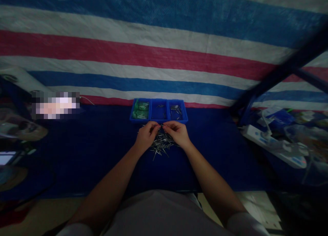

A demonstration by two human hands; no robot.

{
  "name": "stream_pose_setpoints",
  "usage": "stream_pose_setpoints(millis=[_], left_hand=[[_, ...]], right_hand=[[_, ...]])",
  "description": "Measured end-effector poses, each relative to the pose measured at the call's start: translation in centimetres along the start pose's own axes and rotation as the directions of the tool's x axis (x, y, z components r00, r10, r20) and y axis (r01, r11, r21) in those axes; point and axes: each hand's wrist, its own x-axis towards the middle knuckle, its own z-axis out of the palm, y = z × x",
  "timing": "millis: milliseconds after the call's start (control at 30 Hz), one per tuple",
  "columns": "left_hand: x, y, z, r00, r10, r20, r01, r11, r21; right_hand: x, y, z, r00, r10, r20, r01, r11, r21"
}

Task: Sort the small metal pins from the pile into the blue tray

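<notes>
Pins (161,144) mostly still piled; both hands' fingers (155,127) pinch some together (tray (158,110) holds few).

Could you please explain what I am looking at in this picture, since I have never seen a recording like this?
There is no machine here: a person wears a camera on the head, looking forward and down at their own two bare hands. The left hand and right hand meet fingertip to fingertip over a pile of thin metal pins on a dark blue table cover. They seem to pinch something small between them, too small to identify. Just beyond stands a blue tray with three compartments: green bits at left, a few pins in the others. A white power strip lies at right, before a striped tarp.
</notes>
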Motion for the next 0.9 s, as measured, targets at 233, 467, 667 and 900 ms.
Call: stream_pose_setpoints(millis=[233, 467, 667, 900], left_hand=[[0.0, 0.31, -0.21, 1.0, -0.019, 0.02, 0.019, 1.0, -0.003], [-0.06, 0.1, 0.09, 0.998, 0.069, 0.012, -0.069, 0.998, -0.014], [0.1, 0.11, -0.24, 0.996, 0.082, 0.021, -0.083, 0.995, 0.056], [-0.08, 0.01, 0.15, 0.997, 0.072, -0.018, -0.072, 0.997, -0.011]], right_hand=[[-0.29, -0.14, 0.26, 1.0, -0.003, 0.01, 0.003, 1.0, 0.001], [-0.18, 0.17, 0.28, 0.999, -0.032, 0.001, 0.032, 0.999, -0.005], [-0.37, 0.3, 0.41, 0.999, -0.051, 0.014, 0.052, 0.997, -0.054], [-0.28, -0.03, 0.21, 0.998, -0.06, 0.014, 0.06, 0.996, -0.058]])
